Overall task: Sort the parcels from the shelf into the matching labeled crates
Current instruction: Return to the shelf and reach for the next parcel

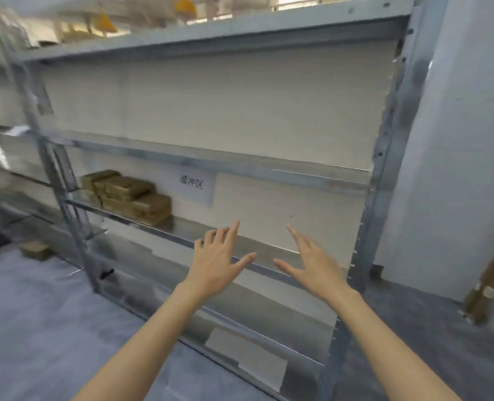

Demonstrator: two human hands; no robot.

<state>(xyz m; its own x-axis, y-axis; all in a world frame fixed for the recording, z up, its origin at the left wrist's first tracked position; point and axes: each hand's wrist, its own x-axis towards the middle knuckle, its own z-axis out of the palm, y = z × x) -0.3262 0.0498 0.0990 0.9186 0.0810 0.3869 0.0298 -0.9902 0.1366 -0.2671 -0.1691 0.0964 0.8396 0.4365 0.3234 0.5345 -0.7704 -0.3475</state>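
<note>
A stack of several brown parcels lies at the left end of a middle level of the grey metal shelf. A white paper label hangs on the wall behind that level, right of the stack. My left hand and my right hand are both raised in front of the shelf, fingers spread, palms toward each other, holding nothing. They hover right of the parcels, well apart from them. No crates are in view.
One brown parcel lies on the grey floor left of the shelf's post. White paper sheets lie on the lowest level. A white pillar stands to the right, with wooden poles leaning beyond it.
</note>
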